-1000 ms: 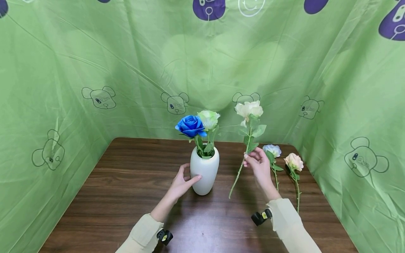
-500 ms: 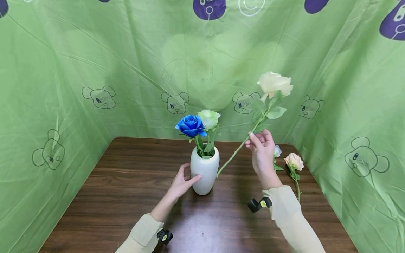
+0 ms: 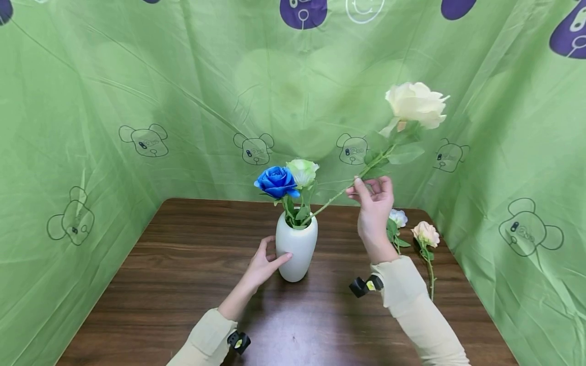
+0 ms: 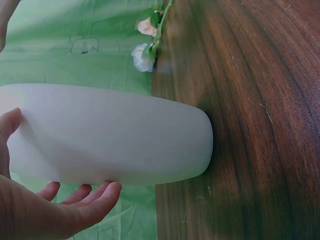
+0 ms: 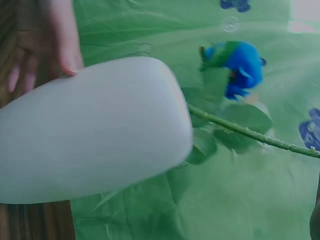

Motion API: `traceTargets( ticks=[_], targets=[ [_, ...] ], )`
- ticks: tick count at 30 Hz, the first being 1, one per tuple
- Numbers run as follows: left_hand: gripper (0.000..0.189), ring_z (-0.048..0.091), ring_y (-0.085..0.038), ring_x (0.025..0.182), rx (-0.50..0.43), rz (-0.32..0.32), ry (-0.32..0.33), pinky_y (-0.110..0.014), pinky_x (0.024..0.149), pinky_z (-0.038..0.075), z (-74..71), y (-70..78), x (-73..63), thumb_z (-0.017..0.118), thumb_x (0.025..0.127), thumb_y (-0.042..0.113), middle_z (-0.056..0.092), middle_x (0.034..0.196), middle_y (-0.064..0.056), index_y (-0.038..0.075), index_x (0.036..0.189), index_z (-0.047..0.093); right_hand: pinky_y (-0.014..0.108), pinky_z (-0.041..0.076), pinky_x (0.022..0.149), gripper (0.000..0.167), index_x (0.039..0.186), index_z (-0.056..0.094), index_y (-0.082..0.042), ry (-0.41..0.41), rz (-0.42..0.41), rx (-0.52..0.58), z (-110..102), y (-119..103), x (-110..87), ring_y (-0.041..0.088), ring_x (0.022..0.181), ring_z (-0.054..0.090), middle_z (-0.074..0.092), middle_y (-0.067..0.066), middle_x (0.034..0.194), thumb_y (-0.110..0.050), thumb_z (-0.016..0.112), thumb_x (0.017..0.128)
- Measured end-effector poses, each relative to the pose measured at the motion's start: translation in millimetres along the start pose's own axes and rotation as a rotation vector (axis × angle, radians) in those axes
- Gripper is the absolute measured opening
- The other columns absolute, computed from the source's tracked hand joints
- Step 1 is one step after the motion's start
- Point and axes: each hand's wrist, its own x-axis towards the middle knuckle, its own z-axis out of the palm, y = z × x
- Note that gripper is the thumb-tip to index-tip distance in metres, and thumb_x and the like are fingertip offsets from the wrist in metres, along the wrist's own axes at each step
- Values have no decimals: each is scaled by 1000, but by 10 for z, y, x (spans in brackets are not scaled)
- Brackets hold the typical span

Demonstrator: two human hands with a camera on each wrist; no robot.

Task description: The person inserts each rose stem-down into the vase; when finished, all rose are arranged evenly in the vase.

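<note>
Around the white vase (image 3: 297, 249), your left hand (image 3: 260, 266) grips, likely steadying it; your right hand (image 3: 374, 216) pinches the slanting cream rose (image 3: 415, 105).

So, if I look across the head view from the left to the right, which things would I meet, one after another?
Left grip → white vase → right grip → pale blue flower → peach flower. Blue rose, green-white flower and cream flower are left out, as their spans overlap others.
</note>
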Motion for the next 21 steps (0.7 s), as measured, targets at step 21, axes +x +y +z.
traceTargets(
  ticks=[21],
  targets=[
    [63, 43, -42, 107, 9, 11, -1, -47, 81, 42, 3, 21, -7, 65, 81, 22, 38, 125, -24, 2, 130, 30, 24, 32, 47, 17, 92, 55, 2, -373, -56, -747, 342, 182, -654, 24, 55, 41, 50, 12, 67, 8, 61, 77]
  ],
)
